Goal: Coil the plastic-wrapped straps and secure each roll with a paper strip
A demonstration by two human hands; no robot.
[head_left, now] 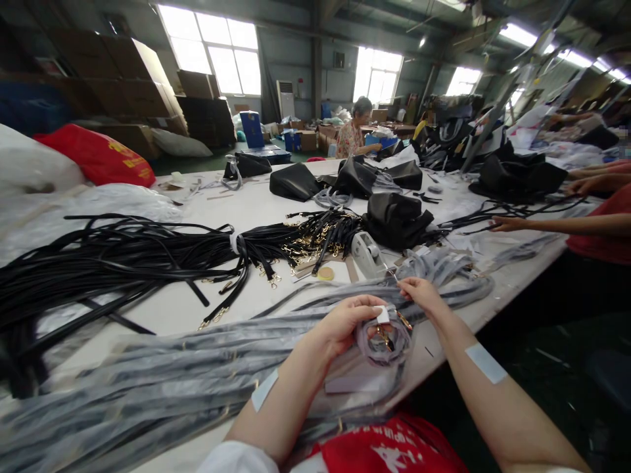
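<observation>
My left hand (348, 318) is closed around a coiled bag strap (373, 351) in clear plastic wrap. Gold clasps show inside the coil, and a small white piece (383, 315) lies under my fingers. Ahead and to the right, my right hand (421, 293) pinches the end of a thin strip of tape (392, 272), which reaches back to the white tape dispenser (365, 255). Long plastic-wrapped straps (197, 368) lie across the table before me. Beyond them rests a tied bundle of bare black straps (162, 253) with gold clasps at its right end.
Several black bags (394, 220) stand farther back on the white table (256, 309). A yellow tape roll (325, 273) lies left of the dispenser. A co-worker's hand (507, 224) holds black straps at the right. Another person (352, 135) sits across the table. Cardboard boxes (123, 85) are stacked back left.
</observation>
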